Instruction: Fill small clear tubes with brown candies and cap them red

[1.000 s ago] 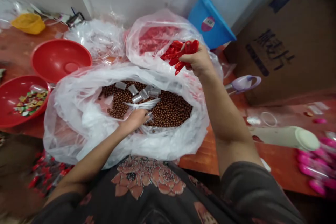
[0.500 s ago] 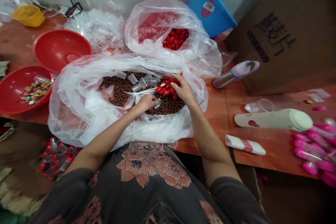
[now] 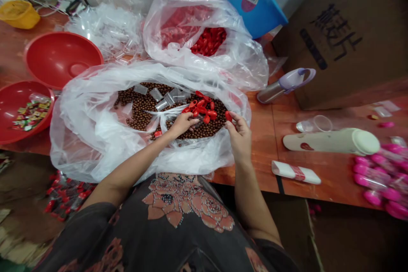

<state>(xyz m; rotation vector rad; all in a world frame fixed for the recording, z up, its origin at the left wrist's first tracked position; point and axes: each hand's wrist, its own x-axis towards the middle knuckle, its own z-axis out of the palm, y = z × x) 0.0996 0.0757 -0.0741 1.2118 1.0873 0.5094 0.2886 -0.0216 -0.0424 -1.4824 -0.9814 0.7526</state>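
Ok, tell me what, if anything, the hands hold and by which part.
The right hand pinches a red cap by its side, between thumb and fingertips. Whether the left hand holds anything cannot be told; its curled fingers block the view.

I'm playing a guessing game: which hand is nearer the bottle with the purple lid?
Right. The right hand, holding a red cap, is left of the bottle; the left hand is farther left, over the brown balls.
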